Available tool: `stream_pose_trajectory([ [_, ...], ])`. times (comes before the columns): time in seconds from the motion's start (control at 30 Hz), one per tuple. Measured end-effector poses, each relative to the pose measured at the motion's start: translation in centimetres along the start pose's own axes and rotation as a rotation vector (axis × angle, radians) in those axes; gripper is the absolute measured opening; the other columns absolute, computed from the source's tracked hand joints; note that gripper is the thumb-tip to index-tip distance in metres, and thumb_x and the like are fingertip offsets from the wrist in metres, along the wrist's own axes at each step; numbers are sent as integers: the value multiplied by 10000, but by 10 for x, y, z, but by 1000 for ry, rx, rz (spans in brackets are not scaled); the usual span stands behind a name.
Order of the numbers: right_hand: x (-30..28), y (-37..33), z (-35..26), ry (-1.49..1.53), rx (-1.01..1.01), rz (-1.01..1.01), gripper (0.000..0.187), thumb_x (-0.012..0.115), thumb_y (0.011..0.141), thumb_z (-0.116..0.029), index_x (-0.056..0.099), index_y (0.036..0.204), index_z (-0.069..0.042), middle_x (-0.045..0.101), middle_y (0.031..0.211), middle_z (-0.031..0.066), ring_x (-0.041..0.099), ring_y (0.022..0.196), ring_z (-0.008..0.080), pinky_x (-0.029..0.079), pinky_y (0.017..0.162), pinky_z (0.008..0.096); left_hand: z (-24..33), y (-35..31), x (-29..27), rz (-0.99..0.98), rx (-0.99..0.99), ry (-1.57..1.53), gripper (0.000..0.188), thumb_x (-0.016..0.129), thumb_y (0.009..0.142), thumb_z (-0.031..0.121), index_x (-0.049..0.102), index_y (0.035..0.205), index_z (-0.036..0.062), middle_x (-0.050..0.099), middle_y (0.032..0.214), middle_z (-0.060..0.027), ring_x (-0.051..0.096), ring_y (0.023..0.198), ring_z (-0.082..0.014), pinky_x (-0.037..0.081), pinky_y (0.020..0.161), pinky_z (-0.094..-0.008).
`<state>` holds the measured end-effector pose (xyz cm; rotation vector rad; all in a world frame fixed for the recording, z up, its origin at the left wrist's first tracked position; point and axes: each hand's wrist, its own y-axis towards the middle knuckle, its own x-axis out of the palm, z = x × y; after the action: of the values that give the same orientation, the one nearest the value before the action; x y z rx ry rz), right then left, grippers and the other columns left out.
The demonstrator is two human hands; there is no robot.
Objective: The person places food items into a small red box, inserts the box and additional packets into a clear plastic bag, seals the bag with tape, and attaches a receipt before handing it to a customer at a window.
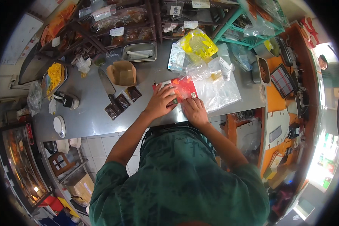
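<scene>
A flat red printed paper packet [184,87] lies on the steel table in front of me. My left hand [160,102] rests over its left part, fingers stretched across the surface. At the packet's lower right edge is my right hand [195,111], its fingertips pressed down on it with the fingers laid out. Whether the packet holds anything is hidden. Clear plastic bags [220,92] spread out just right of it. To the left stand an open brown cardboard box [123,74] and several small dark sauce sachets [122,101], with a knife [107,83] beside them.
Behind is a steel tray [139,51] below racks of packaged food. A yellow plastic package [198,43] and a white cup [225,70] stand at back right. Far left are a tray of yellow food [55,77] and a round white-topped item [59,125]. A phone [275,134] lies on the right counter.
</scene>
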<state>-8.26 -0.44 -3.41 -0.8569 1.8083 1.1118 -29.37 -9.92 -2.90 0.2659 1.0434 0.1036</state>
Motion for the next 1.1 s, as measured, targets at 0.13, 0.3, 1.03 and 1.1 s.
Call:
stream_pose_trajectory([
  [0.13,-10,18,-19,-88,147,-36,327,636,852,-161,595,1149,-28,560,1143,120,541,1126,285,427,1029,445,-1,-2,3,52,-26,-17,400,753,815,326,662,1141,112,542,1368,-75,438,1361,-291,228,1181,-547],
  [0.3,-10,27,-19,-128,158,-151,352,623,828,-124,591,1151,13,564,1192,144,528,1138,317,406,1047,425,-2,-5,8,71,-23,-13,381,727,834,349,672,1121,104,548,1368,-83,433,1367,-289,226,1182,-543],
  [1.03,-1,56,-14,-85,344,-479,291,607,855,-211,681,1040,0,636,1122,169,529,1152,310,347,996,485,-1,-8,20,125,-40,30,475,739,819,330,621,1209,87,545,1359,-83,424,1371,-283,217,1171,-564],
  [1.1,-1,61,-14,-83,404,-519,283,629,853,-227,685,1031,-14,637,1138,170,539,1155,319,355,994,494,-1,-9,21,127,-41,30,475,741,815,329,621,1207,88,545,1360,-82,423,1371,-280,221,1169,-562],
])
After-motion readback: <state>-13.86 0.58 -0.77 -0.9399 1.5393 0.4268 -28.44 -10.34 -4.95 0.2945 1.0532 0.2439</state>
